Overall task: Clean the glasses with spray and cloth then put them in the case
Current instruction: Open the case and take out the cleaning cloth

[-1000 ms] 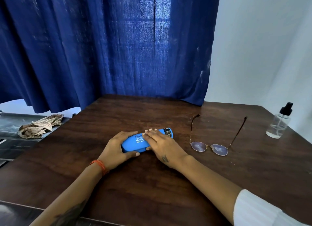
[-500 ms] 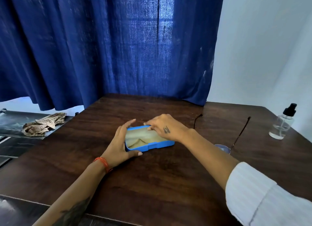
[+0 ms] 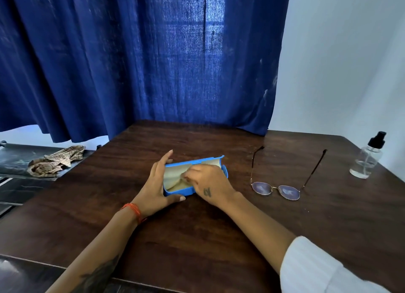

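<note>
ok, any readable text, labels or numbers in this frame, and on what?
No readable text.
Blue case: open, no print showing.
Cloth inside it: plain.
Spray bottle: clear, no label visible.
Right hand: small dark tattoo mark, too blurred to read.

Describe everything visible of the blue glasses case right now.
The glasses case is a bright blue, hard-looking oblong shell, lying open on the dark wooden table, its lid tipped back on the far side. The inside looks pale beige, with a folded cloth of like colour in it. The left hand braces its left end, thumb along the front wall; the right hand reaches in and pinches the cloth. The glasses lie apart to its right.
</note>
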### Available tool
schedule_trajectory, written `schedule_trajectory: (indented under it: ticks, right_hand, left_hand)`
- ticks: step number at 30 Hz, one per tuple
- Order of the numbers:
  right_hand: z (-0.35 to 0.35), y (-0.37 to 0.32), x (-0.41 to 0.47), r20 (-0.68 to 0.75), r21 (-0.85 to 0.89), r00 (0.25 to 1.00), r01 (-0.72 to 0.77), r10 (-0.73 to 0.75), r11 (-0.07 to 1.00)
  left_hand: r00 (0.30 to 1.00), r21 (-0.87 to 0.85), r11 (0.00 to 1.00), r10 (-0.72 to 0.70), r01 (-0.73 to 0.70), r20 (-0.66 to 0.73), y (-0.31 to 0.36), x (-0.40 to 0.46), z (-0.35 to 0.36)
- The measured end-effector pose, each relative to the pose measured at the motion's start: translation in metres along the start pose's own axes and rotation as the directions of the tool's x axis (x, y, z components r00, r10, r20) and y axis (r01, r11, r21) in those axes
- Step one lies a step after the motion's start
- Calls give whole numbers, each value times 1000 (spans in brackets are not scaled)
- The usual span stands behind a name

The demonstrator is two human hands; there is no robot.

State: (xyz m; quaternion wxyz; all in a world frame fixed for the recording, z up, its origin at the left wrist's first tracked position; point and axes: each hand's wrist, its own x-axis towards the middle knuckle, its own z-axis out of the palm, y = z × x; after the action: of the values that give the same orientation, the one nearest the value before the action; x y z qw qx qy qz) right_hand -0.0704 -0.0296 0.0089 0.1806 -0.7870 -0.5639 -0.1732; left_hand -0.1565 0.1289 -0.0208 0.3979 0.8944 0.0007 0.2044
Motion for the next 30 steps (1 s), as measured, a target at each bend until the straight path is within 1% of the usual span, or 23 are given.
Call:
schedule_trajectory:
  ticks: [1,3,8,9,11,13,16,18,19,20,21,23,24,25,27,28,29,30]
  right_hand:
    - [1,0,6,67,-39,997,-23,26,999]
    - [3,-3,16,126,-78,988,-74,84,994]
    - [1,-6,22,106,-85,981,-151,160,985]
    - [0,-6,21,94,-54,982,-162,167,985]
    - [-3,-7,16,41,77,981,-195,192,978]
    - [-10,-7,10,-68,238,967,-225,247,945]
    - [-29,-6,-1,-260,426,896,-229,361,875]
    - [-43,-5,-8,-296,522,838,-260,458,812]
    - [-49,-4,-12,-274,566,814,-295,513,770]
    - [-56,-3,-17,-223,616,790,-340,572,710]
    - [-62,-2,-23,-144,679,765,-385,628,625]
    - [-72,-1,-35,75,815,725,-440,684,377]
    - [-76,-1,-43,186,850,716,-460,673,255]
    - [-80,0,-50,272,859,711,-483,648,170]
    - [-84,1,-62,383,857,714,-512,586,63]
    - [-85,1,-68,423,859,717,-512,554,7]
    - [-87,2,-73,454,862,719,-504,526,-55]
    - [-87,2,-78,481,862,722,-494,497,-115]
  left_hand:
    - [1000,0,1000,4,-4,-1,0,0,0]
    - [1000,-6,1000,10,-10,-5,0,0,0]
    - [1000,-29,999,25,-25,-15,-1,1,0]
    - [999,-28,999,30,-31,-17,-1,1,0]
    - [999,-13,999,41,-42,-25,-2,1,0]
    - [999,2,1000,30,-30,-37,-2,1,0]
    - [998,0,1000,14,-14,-69,-2,1,0]
    - [998,4,1000,1,-1,-59,1,1,0]
    - [999,23,1000,-10,11,-46,3,-1,0]
    - [999,57,998,-10,12,-37,5,-2,0]
    - [999,93,996,19,-15,-41,8,-5,0]
    - [988,135,985,121,-107,-101,18,-9,-1]
    - [974,143,979,165,-143,-155,25,-12,0]
    - [956,148,975,195,-164,-221,33,-15,1]
    - [915,124,980,189,-154,-356,53,-21,9]
    - [910,45,989,150,-144,-387,63,-25,16]
    - [924,-103,985,88,-135,-372,75,-29,23]
    - [951,-293,951,6,-101,-309,87,-32,31]
